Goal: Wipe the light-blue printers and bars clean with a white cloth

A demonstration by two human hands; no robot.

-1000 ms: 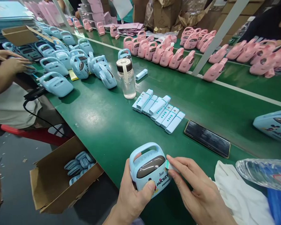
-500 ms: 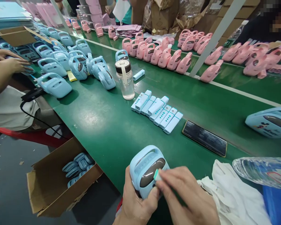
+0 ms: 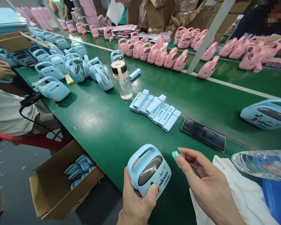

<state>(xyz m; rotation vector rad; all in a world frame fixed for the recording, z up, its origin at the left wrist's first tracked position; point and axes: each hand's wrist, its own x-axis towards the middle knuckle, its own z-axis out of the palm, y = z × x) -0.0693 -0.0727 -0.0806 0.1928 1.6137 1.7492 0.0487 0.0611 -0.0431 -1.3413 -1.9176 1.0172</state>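
My left hand (image 3: pixel 137 203) grips a light blue handled case (image 3: pixel 149 169) with a grey oval window and a cartoon print, held over the near edge of the green belt (image 3: pixel 107 125). To its right, my right hand (image 3: pixel 206 187) pinches a small white stick with a teal end (image 3: pixel 176 154), a short gap away from the case. A row of several similar white and teal sticks (image 3: pixel 155 108) lies on the belt further out.
A clear bottle (image 3: pixel 121 80) and a black phone (image 3: pixel 203 134) lie on the belt. Blue cases (image 3: pixel 52 89) crowd the left, pink cases (image 3: pixel 170 57) the far lane. A cardboard box (image 3: pixel 61 181) of blue parts stands on the floor. Another person's hand (image 3: pixel 0 70) works at left. White cloth (image 3: pixel 239 200) lies at right.
My right hand has pulled the stick away from the case's front to the right. My left hand has turned the case so that its printed face shows again.
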